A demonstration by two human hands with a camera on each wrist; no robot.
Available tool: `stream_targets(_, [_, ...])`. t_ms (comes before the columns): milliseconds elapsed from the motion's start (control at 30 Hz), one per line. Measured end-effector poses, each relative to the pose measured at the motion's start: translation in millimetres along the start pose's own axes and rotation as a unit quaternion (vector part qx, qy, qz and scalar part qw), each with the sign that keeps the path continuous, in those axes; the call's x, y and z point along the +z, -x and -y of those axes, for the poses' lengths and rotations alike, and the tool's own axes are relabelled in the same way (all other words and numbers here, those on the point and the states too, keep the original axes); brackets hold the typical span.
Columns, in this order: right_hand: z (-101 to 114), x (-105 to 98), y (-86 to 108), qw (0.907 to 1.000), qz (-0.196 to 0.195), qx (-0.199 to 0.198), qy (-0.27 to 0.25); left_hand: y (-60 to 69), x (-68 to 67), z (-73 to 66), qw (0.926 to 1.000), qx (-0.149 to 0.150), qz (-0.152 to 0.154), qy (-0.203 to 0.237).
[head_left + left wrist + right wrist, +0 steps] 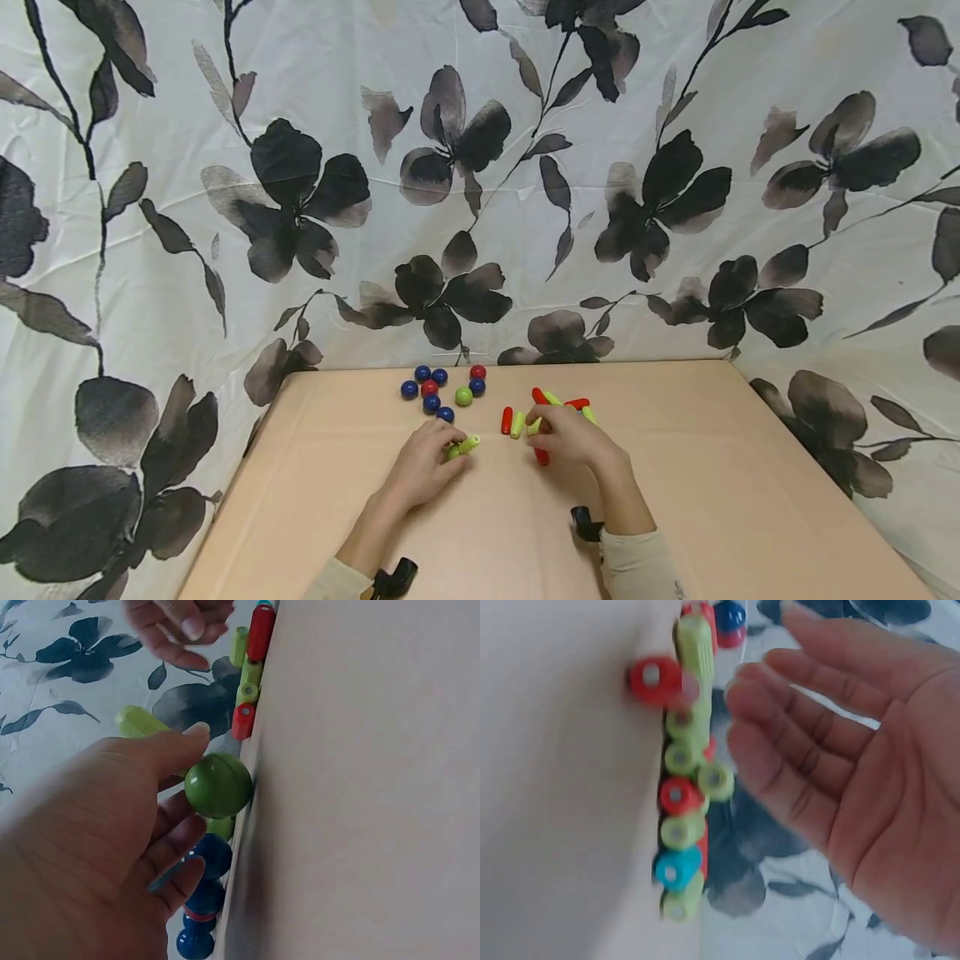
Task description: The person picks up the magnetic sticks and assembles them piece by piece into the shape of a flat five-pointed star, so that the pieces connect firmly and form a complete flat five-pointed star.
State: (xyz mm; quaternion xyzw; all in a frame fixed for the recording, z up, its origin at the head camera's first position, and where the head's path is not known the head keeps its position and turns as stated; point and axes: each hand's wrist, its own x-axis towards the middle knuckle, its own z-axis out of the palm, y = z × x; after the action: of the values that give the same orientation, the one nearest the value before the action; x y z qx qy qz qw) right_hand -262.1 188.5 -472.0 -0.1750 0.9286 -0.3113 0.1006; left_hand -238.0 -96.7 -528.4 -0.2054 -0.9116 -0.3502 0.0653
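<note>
My left hand [426,462] holds a glossy green ball [218,785] and a light green stick [141,721] between thumb and fingers, just above the table. Whether ball and stick are joined cannot be told. To the right, my right hand [573,433] hovers over a loose group of short sticks; in its wrist view the fingers are loosely extended and hold nothing. That group has a red stick [507,420], a light green stick [517,425] and several more, plus a turquoise one [676,868]. Pale round ends with grey centres show on many of them.
Behind the left hand lies a cluster of balls: several blue ones [408,389], two red ones [477,372] and a green ball [463,397]. The tan table [750,500] ends at the back against a white cloth [540,233] with dark flowers.
</note>
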Motion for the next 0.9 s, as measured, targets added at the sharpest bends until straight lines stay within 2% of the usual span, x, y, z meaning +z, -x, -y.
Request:
stream_targets(100, [-6, -4, 5.0, 0.9992, 0.011, 0.039, 0.001, 0.6, -1.4, 0.1, 0.9993, -0.014, 0.012, 0.032])
stream_targets(200, [-9, -3, 6.6, 0.9979, 0.026, 0.06, 0.0, 1.0, -2.3, 0.9, 0.9978, -0.02, 0.018, 0.06])
stream_targets(433, [-8, 1, 3.6, 0.9974, 0.016, 0.063, 0.033, 0.6, -4.3, 2.3, 0.9962, -0.017, 0.019, 0.083])
stream_targets(567, [-6, 2, 3.7, 0.997, 0.014, 0.058, 0.05, 0.7, -6.9, 3.3, 0.9968, -0.016, 0.02, 0.075])
stream_targets(733, [-6, 3, 4.0, 0.9959, 0.031, 0.064, 0.055, 1.5, -12.0, 4.2, 0.9974, -0.023, 0.03, 0.061])
stream_targets(900, [-3, 5, 3.9, 0.9937, 0.032, 0.067, 0.084, 1.4, -15.7, 6.4, 0.9989, -0.027, 0.028, 0.026])
